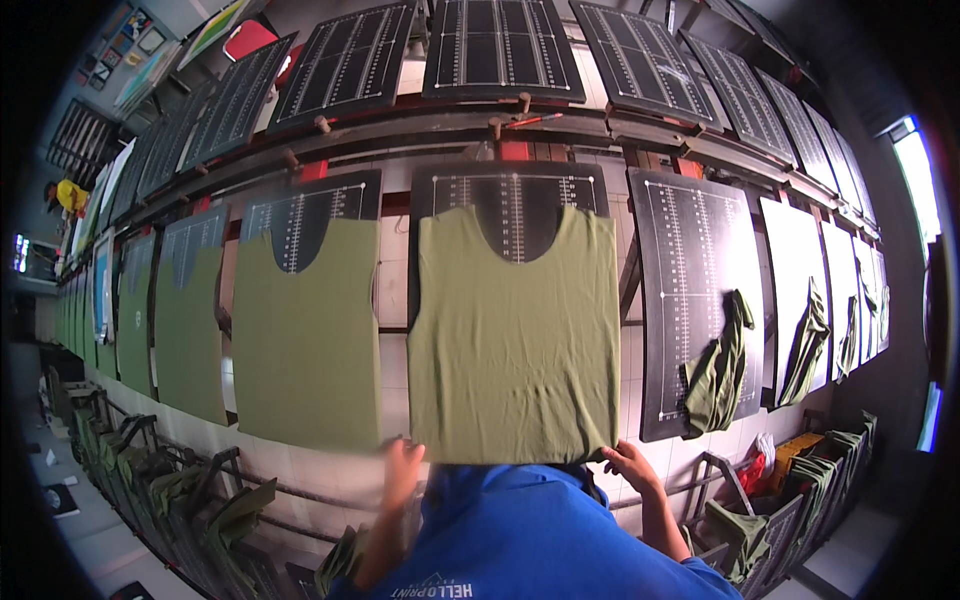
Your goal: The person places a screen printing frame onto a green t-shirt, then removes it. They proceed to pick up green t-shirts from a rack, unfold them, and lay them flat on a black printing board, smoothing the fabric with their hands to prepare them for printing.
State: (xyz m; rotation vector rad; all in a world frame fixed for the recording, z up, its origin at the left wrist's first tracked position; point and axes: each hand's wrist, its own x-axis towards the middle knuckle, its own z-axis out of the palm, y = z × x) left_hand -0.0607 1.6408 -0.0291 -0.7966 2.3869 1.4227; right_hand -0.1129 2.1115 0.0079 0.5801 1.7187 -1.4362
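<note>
A green sleeveless shirt-shaped fabric piece (515, 340) lies over the dark board (513, 190) directly in front of me, its scooped neckline at the far end. Small creases run across its lower half. At the near right corner of its hem, my right hand (630, 465) pinches the cloth between thumb and fingers. My left hand (403, 460), slightly blurred, closes on the near left corner. The neighbouring board on the left carries a smoother green fabric piece (308, 335). On the right-hand dark board (680, 260), a crumpled green fabric piece (722, 375) lies bunched near the lower edge.
A far row of dark marked boards (500, 50) stands beyond a metal rail (570, 122) with wooden pegs. White boards (795, 260) with bunched green cloth continue right. Low racks draped with green cloth (235, 515) stand near me on both sides. A red item (757, 468) sits right.
</note>
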